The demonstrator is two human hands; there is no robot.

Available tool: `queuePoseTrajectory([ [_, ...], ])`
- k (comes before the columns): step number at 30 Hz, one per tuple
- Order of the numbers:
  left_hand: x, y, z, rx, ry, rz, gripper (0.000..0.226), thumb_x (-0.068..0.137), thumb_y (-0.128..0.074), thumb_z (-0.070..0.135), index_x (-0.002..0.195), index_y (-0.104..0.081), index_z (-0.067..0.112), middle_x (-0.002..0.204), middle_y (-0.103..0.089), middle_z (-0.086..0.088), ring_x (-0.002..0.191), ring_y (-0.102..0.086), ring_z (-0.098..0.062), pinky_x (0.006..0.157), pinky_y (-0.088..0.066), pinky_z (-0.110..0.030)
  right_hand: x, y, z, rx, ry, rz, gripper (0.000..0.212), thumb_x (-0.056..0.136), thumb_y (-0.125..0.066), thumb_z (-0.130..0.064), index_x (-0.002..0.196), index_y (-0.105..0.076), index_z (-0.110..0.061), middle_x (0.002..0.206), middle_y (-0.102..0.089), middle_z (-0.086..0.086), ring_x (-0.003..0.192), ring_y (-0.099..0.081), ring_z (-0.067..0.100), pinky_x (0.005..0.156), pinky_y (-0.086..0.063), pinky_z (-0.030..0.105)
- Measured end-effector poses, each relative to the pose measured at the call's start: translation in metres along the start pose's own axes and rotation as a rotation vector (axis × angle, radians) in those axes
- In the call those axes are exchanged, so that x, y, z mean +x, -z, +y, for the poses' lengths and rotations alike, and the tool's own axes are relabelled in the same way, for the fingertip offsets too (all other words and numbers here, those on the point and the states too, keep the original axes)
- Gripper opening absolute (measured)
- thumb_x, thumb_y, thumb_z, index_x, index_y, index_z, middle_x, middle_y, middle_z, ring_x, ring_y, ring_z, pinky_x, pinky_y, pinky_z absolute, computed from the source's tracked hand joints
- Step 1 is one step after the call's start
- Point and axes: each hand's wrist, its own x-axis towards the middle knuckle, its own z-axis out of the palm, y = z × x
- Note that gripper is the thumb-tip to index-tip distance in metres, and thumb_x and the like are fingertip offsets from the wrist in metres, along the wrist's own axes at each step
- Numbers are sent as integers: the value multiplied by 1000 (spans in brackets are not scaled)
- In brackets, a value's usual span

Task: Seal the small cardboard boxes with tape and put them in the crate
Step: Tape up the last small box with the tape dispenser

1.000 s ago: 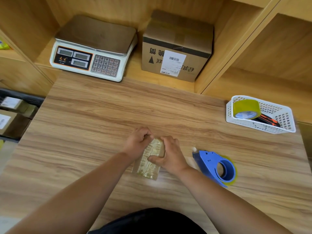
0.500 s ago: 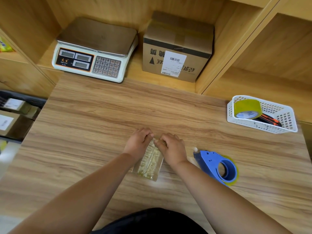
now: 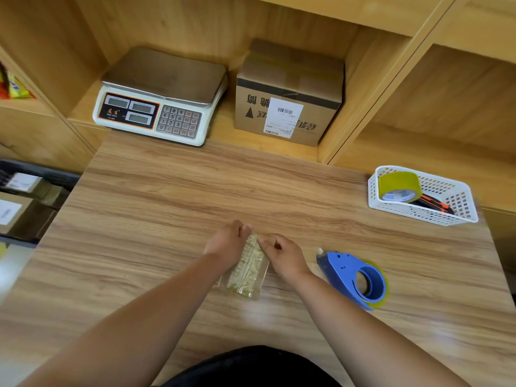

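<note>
Tape dispenser (image 3: 353, 277), one; left hand (image 3: 227, 244) and right hand (image 3: 284, 255), fingers (image 3: 264, 243) pinching one clear packet (image 3: 248, 272).

At the centre of the frame, a packet (image 3: 247, 270) lies on the table (image 3: 167, 205), held at its upper end between the left hand (image 3: 227, 243) and the right hand (image 3: 284, 255). A tape dispenser (image 3: 354, 277) rests just right of the right hand. At the right edge, a basket (image 3: 418, 216) sits on the table with a tape roll (image 3: 399, 185) and a cutter (image 3: 435, 203) inside. Along the top, on a shelf (image 3: 220, 129) behind the table, a scale (image 3: 162, 96) stands left of a cardboard box (image 3: 290, 93). More boxes (image 3: 19, 213) sit below table level at the far left edge.
</note>
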Motion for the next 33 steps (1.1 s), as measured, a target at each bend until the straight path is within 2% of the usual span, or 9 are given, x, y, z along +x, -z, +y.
queuePoseTrajectory([
  [4,-15,1,11,-70,36,21,43,103,-28,39,120,-54,9,103,-62,-11,90,-54,-24,72,-36,-29,-12,0,-8,98,14,73,33,89,-61,-43,112,-68,-21,78,-58,-7,73,-53,8,71,-42,24],
  [7,-25,6,19,-302,47,91,29,101,-37,34,112,-57,16,92,-59,1,86,-52,-17,70,-36,-28,-23,3,-13,146,101,150,39,86,-66,-41,120,-65,-22,107,-65,-6,99,-61,9,91,-47,27],
  [13,-52,7,4,-711,-124,72,20,95,-53,12,108,-57,26,109,-63,11,105,-58,-2,90,-46,-18,-57,3,-10,140,282,187,43,82,-73,-26,123,-62,-27,135,-43,-12,121,-44,-1,97,-33,5],
  [16,-72,6,-12,-671,-197,-2,36,89,-61,10,118,-49,29,123,-54,14,117,-49,5,98,-45,-22,-74,0,0,91,324,153,58,77,-75,-38,130,-53,-27,135,-35,-18,123,-36,-10,98,-30,5],
  [18,-80,5,-24,-542,-218,-16,56,78,-68,30,128,-43,30,128,-46,16,123,-43,3,103,-42,-27,-81,-2,5,74,332,131,81,69,-71,-57,137,-43,-25,132,-32,-18,122,-32,-13,95,-32,5],
  [21,-89,5,-33,-331,-258,-88,89,71,-76,41,145,-29,25,141,-33,15,131,-34,-4,109,-35,-30,-83,-4,8,24,277,77,110,59,-62,-77,148,-23,-25,139,-25,-15,128,-30,-2,105,-36,24],
  [24,-93,4,-36,-216,-290,-158,99,74,-78,36,151,-15,28,150,-22,14,138,-22,-6,116,-25,-35,-79,-2,10,-95,293,-19,121,55,-59,-81,151,-11,-24,148,-17,-12,136,-15,3,112,-23,27],
  [28,-89,5,-33,-181,-282,-215,100,72,-78,35,150,-16,28,151,-22,8,139,-21,-10,116,-24,-37,-76,4,11,-158,302,-40,115,50,-58,-82,146,-30,-24,133,-39,-12,125,-29,6,107,-30,30],
  [33,-83,-3,-27,-176,-322,-210,94,67,-80,45,143,-27,28,132,-32,12,126,-32,-6,106,-30,-26,-66,11,6,-128,228,-35,67,61,-77,-58,117,-50,-32,105,-42,-13,107,-42,12,93,-38,30],
])
